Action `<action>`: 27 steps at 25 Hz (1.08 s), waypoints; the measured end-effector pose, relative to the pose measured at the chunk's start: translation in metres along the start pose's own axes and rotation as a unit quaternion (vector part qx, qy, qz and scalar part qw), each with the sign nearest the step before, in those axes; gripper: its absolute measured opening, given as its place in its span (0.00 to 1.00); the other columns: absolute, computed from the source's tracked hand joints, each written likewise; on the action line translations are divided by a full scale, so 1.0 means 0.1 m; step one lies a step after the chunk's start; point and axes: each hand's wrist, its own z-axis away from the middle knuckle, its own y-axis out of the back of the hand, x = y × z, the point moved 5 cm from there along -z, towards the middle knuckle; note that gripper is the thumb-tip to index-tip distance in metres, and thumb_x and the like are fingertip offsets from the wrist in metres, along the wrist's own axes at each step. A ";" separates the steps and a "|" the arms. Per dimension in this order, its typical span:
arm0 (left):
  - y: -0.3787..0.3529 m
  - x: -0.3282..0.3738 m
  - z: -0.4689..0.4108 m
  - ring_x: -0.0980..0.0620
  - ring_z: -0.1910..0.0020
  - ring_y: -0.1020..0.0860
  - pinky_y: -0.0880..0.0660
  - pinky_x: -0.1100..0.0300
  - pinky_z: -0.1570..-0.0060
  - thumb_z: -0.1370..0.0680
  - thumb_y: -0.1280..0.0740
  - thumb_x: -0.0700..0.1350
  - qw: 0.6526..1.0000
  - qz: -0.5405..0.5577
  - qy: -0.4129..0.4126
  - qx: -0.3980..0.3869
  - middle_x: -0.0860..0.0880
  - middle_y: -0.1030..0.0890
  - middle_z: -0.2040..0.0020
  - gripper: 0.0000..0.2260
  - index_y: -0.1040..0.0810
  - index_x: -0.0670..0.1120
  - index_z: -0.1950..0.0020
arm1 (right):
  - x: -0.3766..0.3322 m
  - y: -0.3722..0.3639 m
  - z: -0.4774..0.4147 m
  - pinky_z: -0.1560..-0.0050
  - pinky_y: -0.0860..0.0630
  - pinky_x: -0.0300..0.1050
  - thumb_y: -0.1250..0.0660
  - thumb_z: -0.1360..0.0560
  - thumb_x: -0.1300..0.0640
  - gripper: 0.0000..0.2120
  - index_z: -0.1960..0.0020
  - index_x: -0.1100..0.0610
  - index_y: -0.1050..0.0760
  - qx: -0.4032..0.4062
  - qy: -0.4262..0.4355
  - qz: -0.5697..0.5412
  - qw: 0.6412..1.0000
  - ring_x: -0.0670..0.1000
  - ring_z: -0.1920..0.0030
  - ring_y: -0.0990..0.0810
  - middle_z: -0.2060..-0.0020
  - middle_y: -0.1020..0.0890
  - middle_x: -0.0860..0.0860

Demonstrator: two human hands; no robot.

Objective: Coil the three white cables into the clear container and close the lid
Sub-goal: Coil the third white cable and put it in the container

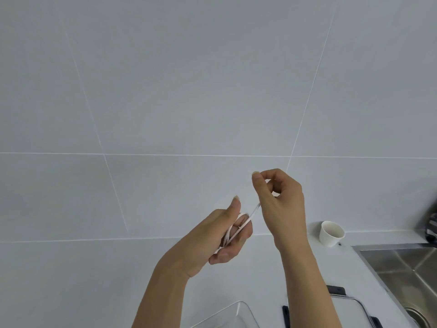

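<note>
Both hands are raised in front of a grey tiled wall (189, 91), above a pale counter (94, 280).

Left hand (221, 237): palm turned inward, thumb pointing up, fingers curled. Several loops of a white cable (244, 222) are wound round those fingers and gripped there.

Right hand (281, 200): higher than the left and just to its right. The fingers are curled in, with thumb tip and forefinger tip brought together at the top. A single taut strand of the cable runs from the left hand's coil up to the right hand and passes out of sight behind the base of its thumb. The exact point of grip is hidden.

Clear container (243, 308): open, low in view, below the hands and between the two forearms. Only its near corner and rim show. What is inside cannot be told.

Lid (350, 306): flat on the counter just right of the container, partly hidden by the right forearm. Black clips show at its edges.

Right of the right hand, a white cup (331, 233) stands against the wall. Beyond it is the corner of a steel sink (402, 263), with a blurred dark object at the far right edge.
</note>
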 end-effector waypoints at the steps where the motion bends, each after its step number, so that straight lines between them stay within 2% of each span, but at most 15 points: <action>1: 0.00 0.01 0.01 0.55 0.80 0.44 0.45 0.63 0.76 0.23 0.49 0.65 0.999 0.029 -0.019 -0.005 0.51 0.39 0.79 0.25 0.32 0.47 0.67 | 0.04 -0.03 0.00 0.70 0.33 0.31 0.33 0.22 0.51 0.11 0.61 0.54 0.22 -0.003 -0.006 0.004 1.000 0.44 0.73 0.31 0.76 0.28 0.48; 3: 0.01 0.02 0.01 0.56 0.80 0.46 0.48 0.60 0.75 0.22 0.45 0.62 0.995 0.089 -0.052 -0.002 0.53 0.40 0.80 0.22 0.32 0.47 0.67 | 0.08 -0.11 0.01 0.71 0.34 0.31 0.34 0.21 0.51 0.13 0.61 0.56 0.21 -0.020 -0.019 0.012 1.000 0.44 0.73 0.31 0.74 0.25 0.52; 7: 0.01 0.05 -0.02 0.59 0.81 0.43 0.44 0.64 0.74 0.23 0.42 0.59 0.970 0.224 -0.097 0.014 0.55 0.37 0.81 0.19 0.26 0.47 0.65 | 0.14 -0.20 0.00 0.73 0.36 0.35 0.37 0.21 0.50 0.16 0.62 0.58 0.21 -0.043 -0.058 0.063 0.995 0.45 0.76 0.36 0.80 0.33 0.45; 11: 0.03 0.08 -0.05 0.58 0.79 0.38 0.34 0.67 0.70 0.18 0.48 0.54 0.950 0.269 -0.131 0.089 0.52 0.33 0.78 0.25 0.17 0.41 0.46 | 0.22 -0.22 0.05 0.71 0.38 0.43 0.38 0.21 0.51 0.15 0.62 0.57 0.23 -0.054 -0.067 0.110 0.990 0.49 0.74 0.37 0.77 0.33 0.50; 13: 0.03 0.11 -0.08 0.57 0.77 0.35 0.30 0.68 0.66 0.19 0.48 0.54 0.942 0.273 -0.141 0.136 0.51 0.24 0.72 0.24 0.18 0.42 0.40 | 0.23 -0.19 0.08 0.72 0.38 0.41 0.38 0.21 0.50 0.14 0.62 0.55 0.24 -0.048 -0.065 0.124 0.989 0.47 0.77 0.38 0.80 0.34 0.47; 15: 0.03 0.16 -0.11 0.56 0.75 0.31 0.27 0.67 0.60 0.19 0.48 0.54 0.940 0.247 -0.152 0.180 0.47 0.14 0.56 0.22 0.20 0.44 0.39 | 0.23 -0.16 0.10 0.72 0.38 0.40 0.38 0.21 0.49 0.11 0.59 0.52 0.24 -0.039 -0.059 0.122 0.990 0.46 0.78 0.34 0.83 0.34 0.46; 17: 0.01 0.21 -0.12 0.54 0.73 0.27 0.28 0.60 0.48 0.18 0.49 0.54 0.943 0.202 -0.162 0.211 0.47 0.15 0.45 0.21 0.20 0.46 0.41 | 0.23 -0.13 0.10 0.70 0.36 0.41 0.38 0.21 0.48 0.08 0.55 0.50 0.24 -0.029 -0.054 0.117 0.991 0.45 0.73 0.30 0.83 0.31 0.45; 18: -0.01 0.23 -0.11 0.49 0.70 0.25 0.30 0.53 0.41 0.18 0.50 0.54 0.944 0.183 -0.164 0.220 0.48 0.16 0.43 0.21 0.18 0.48 0.43 | 0.24 -0.12 0.10 0.68 0.35 0.42 0.37 0.22 0.47 0.07 0.52 0.49 0.25 -0.024 -0.053 0.115 0.992 0.49 0.67 0.27 0.82 0.29 0.44; 20: -0.03 0.24 -0.10 0.35 0.56 0.24 0.37 0.42 0.30 0.17 0.50 0.54 0.948 0.148 -0.162 0.230 0.51 0.16 0.43 0.24 0.15 0.48 0.52 | 0.26 -0.09 0.09 0.66 0.34 0.43 0.37 0.22 0.48 0.06 0.50 0.49 0.26 -0.016 -0.057 0.114 0.992 0.55 0.61 0.26 0.81 0.27 0.43; 21: -0.03 0.23 -0.10 0.33 0.48 0.25 0.40 0.40 0.28 0.18 0.50 0.54 0.950 0.134 -0.164 0.230 0.51 0.16 0.43 0.26 0.16 0.42 0.55 | 0.27 -0.08 0.09 0.67 0.34 0.43 0.38 0.22 0.50 0.05 0.53 0.50 0.25 -0.014 -0.058 0.115 0.992 0.56 0.62 0.27 0.82 0.28 0.45; 22: -0.04 0.23 -0.10 0.35 0.39 0.26 0.41 0.40 0.28 0.18 0.50 0.54 0.951 0.123 -0.169 0.225 0.51 0.15 0.44 0.29 0.20 0.33 0.59 | 0.27 -0.09 0.09 0.67 0.34 0.43 0.38 0.22 0.52 0.05 0.55 0.51 0.25 -0.015 -0.058 0.118 0.991 0.55 0.64 0.27 0.83 0.29 0.46; 23: -0.05 0.24 -0.09 0.43 0.32 0.29 0.42 0.42 0.27 0.17 0.50 0.53 0.952 0.119 -0.176 0.218 0.51 0.15 0.44 0.31 0.23 0.30 0.64 | 0.28 -0.09 0.09 0.67 0.33 0.43 0.38 0.22 0.52 0.05 0.55 0.51 0.25 -0.017 -0.055 0.120 0.991 0.55 0.64 0.27 0.83 0.29 0.46; 25: -0.05 0.24 -0.08 0.56 0.28 0.33 0.42 0.45 0.27 0.17 0.51 0.53 0.952 0.123 -0.184 0.211 0.52 0.15 0.45 0.32 0.25 0.35 0.72 | 0.26 -0.10 0.11 0.65 0.31 0.43 0.36 0.22 0.49 0.07 0.47 0.51 0.26 -0.022 -0.053 0.122 0.991 0.56 0.61 0.24 0.82 0.28 0.46; 26: -0.04 0.26 -0.07 0.56 0.28 0.33 0.41 0.46 0.27 0.17 0.50 0.53 0.951 0.124 -0.185 0.212 0.52 0.15 0.46 0.31 0.23 0.42 0.74 | 0.26 -0.12 0.12 0.65 0.32 0.43 0.36 0.23 0.47 0.12 0.42 0.51 0.27 -0.027 -0.055 0.121 0.991 0.55 0.61 0.23 0.82 0.28 0.46; 27: -0.03 0.26 -0.07 0.51 0.28 0.32 0.40 0.45 0.28 0.17 0.50 0.55 0.950 0.126 -0.186 0.219 0.53 0.14 0.47 0.30 0.20 0.47 0.72 | 0.25 -0.13 0.13 0.66 0.32 0.42 0.35 0.23 0.47 0.16 0.38 0.51 0.28 -0.029 -0.053 0.120 0.991 0.54 0.61 0.23 0.82 0.28 0.47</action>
